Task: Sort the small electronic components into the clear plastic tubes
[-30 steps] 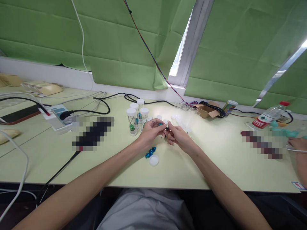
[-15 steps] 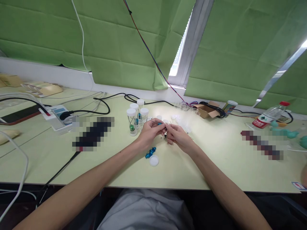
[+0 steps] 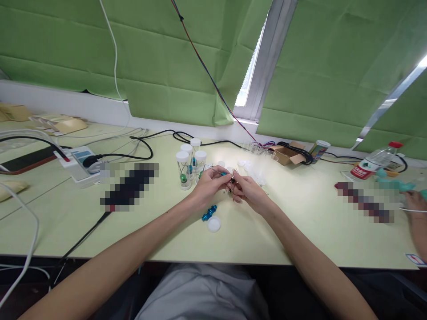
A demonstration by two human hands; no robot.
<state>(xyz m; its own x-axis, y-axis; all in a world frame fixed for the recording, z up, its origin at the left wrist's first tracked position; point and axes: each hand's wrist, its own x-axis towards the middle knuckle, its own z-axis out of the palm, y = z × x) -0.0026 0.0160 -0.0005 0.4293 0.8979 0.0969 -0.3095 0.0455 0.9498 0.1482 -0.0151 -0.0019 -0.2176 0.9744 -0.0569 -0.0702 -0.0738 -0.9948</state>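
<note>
Holding both hands together just beyond the lid [image 3: 214, 224], I have a small part [image 3: 223, 174] pinched between them, above the tabletop [image 3: 310, 213]. The thumb and fingers of my left hand [image 3: 211, 183] are closed on it, with a bit of blue showing near the tips. My right hand [image 3: 246, 186] meets the left there, thumb and forefinger closed at a dark bit, its other fingers curled beneath. Fingers cover most of the part, so from my end I cannot tell its full shape.

A blue piece [image 3: 209, 213] lies just behind the lid, slightly to its left; I cannot tell whether the two touch. Further beyond the lid, also to its left, four capped vials [image 3: 183, 171] stand upright in a cluster, green and blue showing inside. Well behind the lid and to its right I see an open box [image 3: 287, 154] and a can [image 3: 319, 150]. Far to the lid's right are a red-capped bottle [image 3: 363, 169] and another person's hand [image 3: 415, 200], just beside something teal [image 3: 402, 186].
</note>
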